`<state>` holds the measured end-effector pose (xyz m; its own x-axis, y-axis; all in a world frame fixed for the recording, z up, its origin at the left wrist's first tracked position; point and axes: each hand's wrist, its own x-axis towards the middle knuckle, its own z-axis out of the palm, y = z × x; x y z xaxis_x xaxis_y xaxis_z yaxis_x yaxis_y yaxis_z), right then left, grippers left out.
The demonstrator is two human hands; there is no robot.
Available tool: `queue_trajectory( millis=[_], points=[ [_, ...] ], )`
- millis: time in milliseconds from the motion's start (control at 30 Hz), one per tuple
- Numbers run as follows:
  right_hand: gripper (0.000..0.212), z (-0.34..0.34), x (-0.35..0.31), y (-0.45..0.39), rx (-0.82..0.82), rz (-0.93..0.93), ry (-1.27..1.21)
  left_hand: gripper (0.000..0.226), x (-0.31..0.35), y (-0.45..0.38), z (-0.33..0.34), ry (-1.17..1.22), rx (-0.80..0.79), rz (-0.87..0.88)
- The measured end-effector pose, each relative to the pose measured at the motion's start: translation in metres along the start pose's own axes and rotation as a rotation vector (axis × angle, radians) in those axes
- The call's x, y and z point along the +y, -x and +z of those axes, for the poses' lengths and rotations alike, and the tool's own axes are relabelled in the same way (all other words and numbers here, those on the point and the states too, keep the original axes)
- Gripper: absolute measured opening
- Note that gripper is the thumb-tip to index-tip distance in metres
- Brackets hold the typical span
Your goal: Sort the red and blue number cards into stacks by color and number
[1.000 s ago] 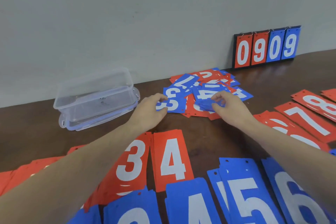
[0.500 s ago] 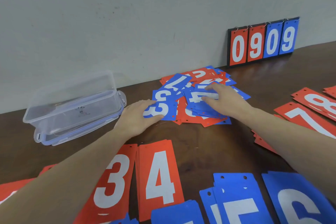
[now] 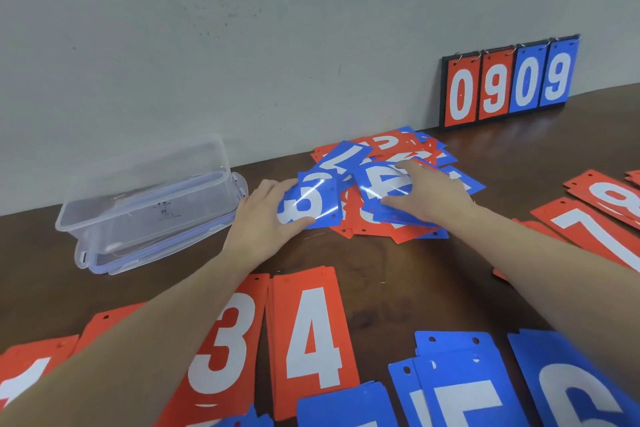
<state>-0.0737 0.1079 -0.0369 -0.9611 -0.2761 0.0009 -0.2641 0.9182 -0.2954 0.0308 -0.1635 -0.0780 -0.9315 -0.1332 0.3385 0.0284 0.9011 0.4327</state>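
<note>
An unsorted pile of red and blue number cards (image 3: 381, 152) lies on the brown table against the wall. My left hand (image 3: 266, 218) pinches a blue 3 card (image 3: 311, 204) at the pile's left edge, thumb on top. My right hand (image 3: 429, 194) lies on the pile with its fingers on a blue card (image 3: 381, 180) that shows glare. Sorted stacks lie nearer me: red 3 (image 3: 225, 350), red 4 (image 3: 311, 340), blue 5 (image 3: 457, 385), blue 6 (image 3: 571, 388), red 7 (image 3: 595, 232) and red 8 (image 3: 613, 194).
A clear plastic box (image 3: 149, 198) sits on its lid at the left by the wall. A scoreboard (image 3: 509, 83) reading 0909 leans on the wall at the back right. More blue stacks run along the bottom edge, partly cut off.
My left hand has taken hold of the blue 3 card and lifted its edge. My right hand has slid a little further onto the pile. The camera has tilted up slightly.
</note>
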Motion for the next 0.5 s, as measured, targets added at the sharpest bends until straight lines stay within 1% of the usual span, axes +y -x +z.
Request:
queue_trajectory(
  millis=[100,167,300,367,467,500],
  points=[
    [0.084,0.001,-0.002,0.006,0.038,-0.064,-0.116,0.071,0.002,0.001,-0.002,0.016,0.002,-0.015],
    [0.085,-0.001,-0.003,0.012,0.058,-0.076,-0.215,0.068,0.004,0.002,-0.005,0.070,-0.007,-0.049],
    [0.070,-0.009,-0.001,0.023,0.145,-0.126,-0.382,0.059,0.014,0.004,-0.013,0.106,-0.039,-0.112],
    [0.065,-0.017,-0.003,0.029,0.109,-0.120,-0.515,0.049,0.019,0.005,-0.018,0.141,-0.041,-0.145],
    [0.073,-0.026,-0.010,0.037,0.066,-0.074,-0.603,0.038,0.027,0.006,-0.027,0.235,-0.037,-0.211],
    [0.073,-0.028,-0.012,0.040,0.054,-0.059,-0.609,0.034,0.030,0.007,-0.030,0.260,-0.027,-0.224]
  ],
)
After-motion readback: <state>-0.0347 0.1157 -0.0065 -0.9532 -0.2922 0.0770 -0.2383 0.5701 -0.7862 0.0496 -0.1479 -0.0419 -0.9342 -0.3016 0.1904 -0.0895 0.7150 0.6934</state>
